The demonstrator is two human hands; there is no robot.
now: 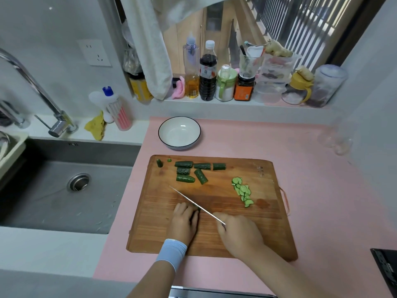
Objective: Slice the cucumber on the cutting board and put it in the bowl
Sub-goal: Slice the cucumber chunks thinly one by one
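fingers of left hand curl over cucumber piece beside knife

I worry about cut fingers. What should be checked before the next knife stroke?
1. Right hand grips the knife: ok.
2. Left hand holds the cucumber piece beside the blade: ok.
3. Left fingertips tucked back from the edge: cannot tell, hidden under the hand.
4. Cutting board flat on the counter: ok.
5. Slices lie clear of the blade: ok.
6. Bowl empty, beyond the board: ok.
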